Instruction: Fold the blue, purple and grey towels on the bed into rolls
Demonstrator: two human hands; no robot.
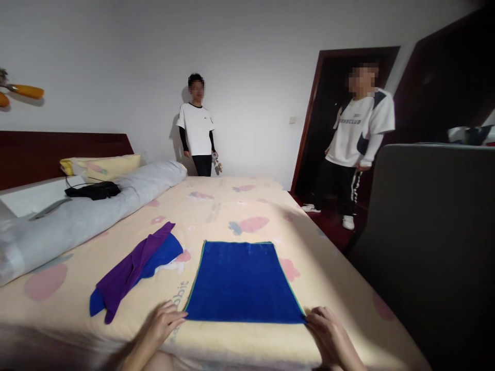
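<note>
A blue towel point(243, 283) with a thin green edge lies spread flat on the bed. My left hand point(167, 317) pinches its near left corner. At the near right corner, my right hand point(325, 320) has its fingers closed on the cloth. To the left of the towel, a crumpled purple cloth point(133, 265) lies partly over another blue cloth point(164, 252), apart from both hands.
The bed point(216, 211) has a cream printed sheet. A grey rolled quilt point(154, 180), a black item point(93, 190) and a pillow point(104, 167) lie at the left. Two people stand beyond the bed. A dark grey panel point(433, 232) rises at the right.
</note>
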